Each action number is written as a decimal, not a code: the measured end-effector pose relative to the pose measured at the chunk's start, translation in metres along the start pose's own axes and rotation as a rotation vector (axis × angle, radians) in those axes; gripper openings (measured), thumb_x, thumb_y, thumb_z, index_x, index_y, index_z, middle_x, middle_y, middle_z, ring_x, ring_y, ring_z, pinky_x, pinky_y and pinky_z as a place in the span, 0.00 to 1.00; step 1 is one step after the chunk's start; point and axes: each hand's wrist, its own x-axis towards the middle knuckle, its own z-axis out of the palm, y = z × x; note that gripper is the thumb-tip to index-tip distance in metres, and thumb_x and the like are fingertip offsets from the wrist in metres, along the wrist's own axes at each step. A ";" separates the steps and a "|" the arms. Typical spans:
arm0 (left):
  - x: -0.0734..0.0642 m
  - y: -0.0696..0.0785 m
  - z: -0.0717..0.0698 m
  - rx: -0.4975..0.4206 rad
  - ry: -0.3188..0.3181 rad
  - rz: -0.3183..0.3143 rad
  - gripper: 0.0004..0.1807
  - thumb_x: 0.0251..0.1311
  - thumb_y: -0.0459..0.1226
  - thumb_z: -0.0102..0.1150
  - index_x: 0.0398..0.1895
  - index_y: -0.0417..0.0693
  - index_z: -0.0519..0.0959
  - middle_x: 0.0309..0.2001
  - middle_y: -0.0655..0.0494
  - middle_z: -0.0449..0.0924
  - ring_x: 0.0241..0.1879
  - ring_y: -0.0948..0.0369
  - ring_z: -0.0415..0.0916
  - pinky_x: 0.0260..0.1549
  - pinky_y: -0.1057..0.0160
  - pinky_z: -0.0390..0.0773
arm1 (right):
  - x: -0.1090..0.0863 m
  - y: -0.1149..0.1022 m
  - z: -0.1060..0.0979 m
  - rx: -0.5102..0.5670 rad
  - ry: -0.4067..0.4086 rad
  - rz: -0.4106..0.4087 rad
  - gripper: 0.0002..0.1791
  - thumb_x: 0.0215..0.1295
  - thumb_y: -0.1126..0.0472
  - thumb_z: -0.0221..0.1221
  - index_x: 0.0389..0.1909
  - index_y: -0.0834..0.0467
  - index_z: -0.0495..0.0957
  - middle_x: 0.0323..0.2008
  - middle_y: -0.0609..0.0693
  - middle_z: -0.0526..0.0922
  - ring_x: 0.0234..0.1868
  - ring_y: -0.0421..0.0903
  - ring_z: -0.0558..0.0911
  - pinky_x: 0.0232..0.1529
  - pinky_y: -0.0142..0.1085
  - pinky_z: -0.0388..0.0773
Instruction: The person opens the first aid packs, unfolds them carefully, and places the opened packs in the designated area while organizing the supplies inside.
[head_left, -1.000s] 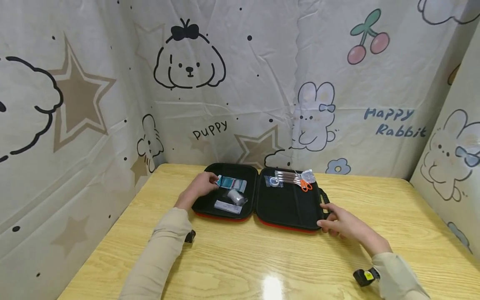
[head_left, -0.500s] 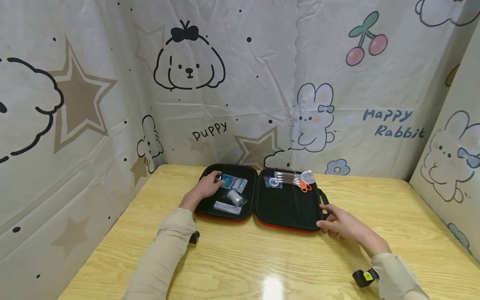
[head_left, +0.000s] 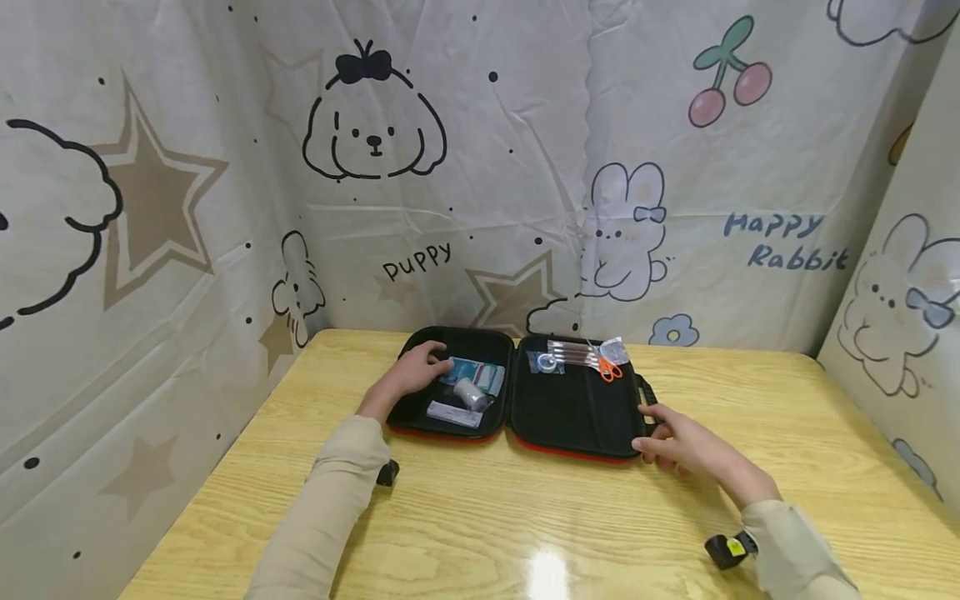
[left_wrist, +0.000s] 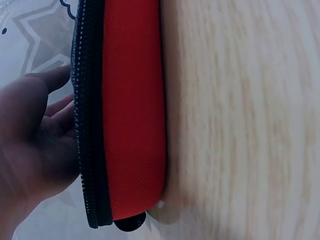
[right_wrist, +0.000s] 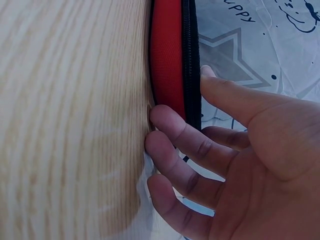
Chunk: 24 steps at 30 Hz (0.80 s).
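Note:
A red zip case [head_left: 577,417] with black lining lies spread open on the table. My left hand [head_left: 411,375] reaches over its left half, fingertips right at the near end of a blue-and-white packet [head_left: 487,375]. Beside that packet lie a white wrapped roll [head_left: 471,395] and a flat white packet [head_left: 454,414]. My right hand [head_left: 690,450] holds the case's front right corner, thumb on the zipped rim and fingers against the red side [right_wrist: 167,60]. In the left wrist view the case wall hides the left fingertips.
In the right half, orange-handled scissors [head_left: 610,370], a wrapped white ring-shaped roll [head_left: 547,363], a pack of brown sticks [head_left: 573,354] and a silvery packet [head_left: 615,350] lie along the back. A black handle [head_left: 647,392] juts from the right side. A printed cloth [head_left: 465,167] hangs behind the table.
The left hand has moved right over the case. The blue-and-white packet has shifted right and toward the front, now overlapping the wrapped roll. The right hand has stayed at the corner.

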 end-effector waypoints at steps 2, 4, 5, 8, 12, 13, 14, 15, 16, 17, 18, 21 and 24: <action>-0.001 0.001 0.000 0.002 0.012 0.005 0.28 0.71 0.45 0.54 0.69 0.41 0.68 0.53 0.40 0.82 0.52 0.48 0.80 0.56 0.48 0.75 | 0.000 0.000 0.000 0.002 0.000 0.002 0.43 0.69 0.53 0.61 0.74 0.69 0.50 0.29 0.52 0.82 0.27 0.46 0.76 0.23 0.38 0.73; 0.000 0.001 0.000 0.010 0.037 0.003 0.26 0.71 0.44 0.54 0.67 0.41 0.69 0.52 0.41 0.82 0.51 0.49 0.80 0.56 0.48 0.75 | 0.000 -0.001 0.000 0.004 -0.001 0.000 0.43 0.69 0.53 0.61 0.74 0.69 0.50 0.29 0.52 0.82 0.27 0.46 0.76 0.23 0.38 0.73; 0.000 0.002 0.000 0.015 0.060 -0.001 0.25 0.71 0.44 0.55 0.66 0.42 0.70 0.51 0.41 0.82 0.51 0.49 0.79 0.56 0.48 0.76 | 0.000 -0.001 0.001 0.005 0.000 0.002 0.43 0.69 0.53 0.61 0.74 0.69 0.50 0.29 0.52 0.82 0.27 0.46 0.76 0.23 0.38 0.73; 0.001 0.006 0.001 0.021 0.132 -0.006 0.22 0.70 0.42 0.55 0.63 0.42 0.73 0.52 0.43 0.80 0.51 0.50 0.77 0.58 0.49 0.75 | -0.001 -0.001 0.001 0.003 0.005 0.002 0.43 0.69 0.53 0.61 0.74 0.69 0.51 0.29 0.52 0.82 0.27 0.46 0.76 0.23 0.38 0.73; 0.004 0.015 0.003 0.031 0.172 0.036 0.18 0.70 0.40 0.56 0.59 0.42 0.76 0.53 0.44 0.80 0.52 0.50 0.76 0.59 0.49 0.73 | -0.001 0.000 0.000 -0.001 0.008 0.007 0.43 0.69 0.53 0.61 0.74 0.69 0.51 0.29 0.52 0.82 0.27 0.46 0.76 0.23 0.38 0.73; 0.005 0.019 0.003 0.027 0.169 0.049 0.17 0.70 0.40 0.56 0.58 0.42 0.77 0.53 0.44 0.80 0.53 0.50 0.76 0.59 0.49 0.73 | -0.001 0.000 0.001 -0.004 0.007 0.004 0.43 0.69 0.53 0.61 0.74 0.69 0.51 0.29 0.52 0.82 0.27 0.46 0.76 0.23 0.38 0.73; 0.006 0.022 0.005 0.027 0.161 0.065 0.17 0.70 0.40 0.56 0.58 0.42 0.77 0.53 0.45 0.80 0.53 0.51 0.76 0.58 0.50 0.74 | -0.001 0.000 0.000 -0.005 0.006 0.002 0.43 0.69 0.53 0.61 0.74 0.69 0.51 0.29 0.51 0.82 0.27 0.46 0.76 0.23 0.38 0.73; 0.008 0.025 0.006 0.028 0.152 0.080 0.17 0.70 0.40 0.56 0.57 0.42 0.78 0.53 0.45 0.81 0.53 0.51 0.77 0.58 0.50 0.74 | -0.001 0.001 0.000 -0.004 0.006 0.001 0.42 0.69 0.53 0.61 0.74 0.69 0.51 0.29 0.52 0.82 0.27 0.46 0.76 0.23 0.38 0.73; 0.009 0.029 0.007 0.027 0.144 0.096 0.17 0.70 0.40 0.56 0.57 0.42 0.78 0.53 0.46 0.81 0.53 0.52 0.77 0.58 0.50 0.74 | -0.001 0.001 0.000 -0.005 0.007 -0.001 0.42 0.69 0.53 0.61 0.74 0.69 0.51 0.29 0.52 0.82 0.27 0.46 0.76 0.23 0.38 0.73; 0.011 0.033 0.009 0.023 0.134 0.109 0.17 0.70 0.40 0.56 0.57 0.42 0.78 0.53 0.46 0.81 0.53 0.52 0.77 0.57 0.51 0.74 | -0.001 0.001 0.000 -0.004 0.007 -0.002 0.42 0.69 0.53 0.61 0.74 0.69 0.51 0.29 0.52 0.82 0.27 0.46 0.76 0.23 0.38 0.73; 0.013 0.037 0.012 0.020 0.125 0.126 0.17 0.70 0.40 0.56 0.57 0.42 0.79 0.52 0.46 0.81 0.53 0.52 0.77 0.57 0.51 0.75 | -0.001 0.001 0.000 -0.002 0.006 -0.004 0.42 0.70 0.53 0.61 0.74 0.69 0.51 0.29 0.52 0.82 0.26 0.46 0.76 0.22 0.38 0.73; 0.021 0.048 0.020 0.017 0.110 0.168 0.17 0.70 0.39 0.56 0.57 0.41 0.79 0.51 0.47 0.81 0.52 0.53 0.77 0.56 0.52 0.75 | -0.001 0.000 0.000 0.003 0.005 -0.002 0.42 0.70 0.54 0.61 0.74 0.69 0.51 0.29 0.52 0.81 0.26 0.46 0.75 0.22 0.38 0.72; 0.030 0.058 0.030 0.016 0.101 0.217 0.17 0.70 0.39 0.57 0.57 0.40 0.79 0.50 0.47 0.81 0.51 0.53 0.77 0.55 0.53 0.75 | -0.001 0.000 0.000 0.004 0.007 0.003 0.43 0.69 0.53 0.61 0.74 0.68 0.51 0.29 0.52 0.81 0.26 0.46 0.75 0.22 0.38 0.72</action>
